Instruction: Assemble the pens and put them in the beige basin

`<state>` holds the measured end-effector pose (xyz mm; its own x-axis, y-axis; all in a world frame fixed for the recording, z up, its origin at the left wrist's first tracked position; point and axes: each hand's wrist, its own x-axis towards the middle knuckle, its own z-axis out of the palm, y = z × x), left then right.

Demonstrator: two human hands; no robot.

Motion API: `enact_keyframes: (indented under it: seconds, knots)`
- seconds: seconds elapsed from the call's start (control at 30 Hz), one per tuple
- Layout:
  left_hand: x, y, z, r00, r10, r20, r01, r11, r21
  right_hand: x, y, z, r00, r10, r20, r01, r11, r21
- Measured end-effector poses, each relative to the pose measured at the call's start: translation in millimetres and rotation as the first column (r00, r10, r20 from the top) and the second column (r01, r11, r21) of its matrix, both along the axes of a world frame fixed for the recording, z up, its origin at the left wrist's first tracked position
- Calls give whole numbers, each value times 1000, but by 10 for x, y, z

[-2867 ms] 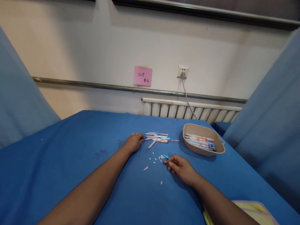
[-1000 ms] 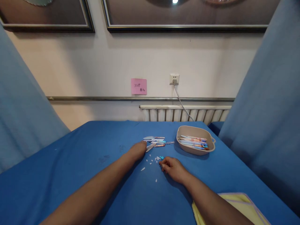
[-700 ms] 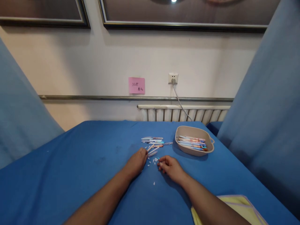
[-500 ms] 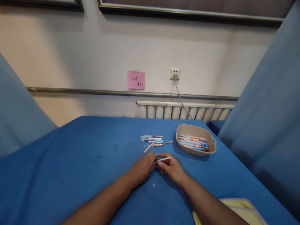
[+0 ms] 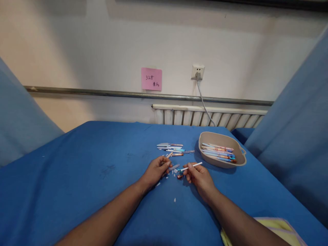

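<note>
My left hand point(image 5: 156, 170) is closed around a translucent pen barrel point(image 5: 174, 167) whose tip points right. A thin white pen refill point(image 5: 196, 165) is pinched in my right hand point(image 5: 201, 177), with a teal pen part point(image 5: 180, 171) at its left end. Between the hands, small white bits point(image 5: 174, 172) and a reddish-brown pen part point(image 5: 179, 177) are visible. Several pens and white refills point(image 5: 170, 148) lie on the blue cloth just beyond my hands.
A beige basket point(image 5: 221, 137) with several pens in it stands at the right on the blue-covered table point(image 5: 102, 191). A yellow cloth point(image 5: 276, 225) lies at the lower right. Behind are a pink note point(image 5: 151, 79), a socket point(image 5: 197, 72) and a radiator point(image 5: 205, 116).
My hands have moved apart, and the pen barrel and refill are now separate between them. More white bits show on the cloth. The view has tilted down slightly.
</note>
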<state>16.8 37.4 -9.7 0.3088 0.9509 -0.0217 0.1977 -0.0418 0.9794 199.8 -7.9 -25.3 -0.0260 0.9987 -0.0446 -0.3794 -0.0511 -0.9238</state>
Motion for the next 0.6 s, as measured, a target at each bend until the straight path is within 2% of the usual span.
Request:
enact_keyframes:
  seconds: [0.1, 0.3, 0.43, 0.6]
  knots:
    - [21, -62, 35, 991, -10, 131, 27, 991, -132, 16, -49, 38, 995, -32, -91, 33, 999, 7]
    - [61, -166, 73, 957, -32, 290, 108, 962, -252, 31, -103, 87, 987, -63, -151, 72, 996, 54]
    - [92, -189, 62, 943, -34, 330, 138, 945, -296, 35, -100, 79, 986, -62, -155, 72, 996, 57]
    - [109, -211, 72, 937, -34, 347, 142, 947, -290, 29, -100, 73, 987, -64, -146, 72, 996, 51]
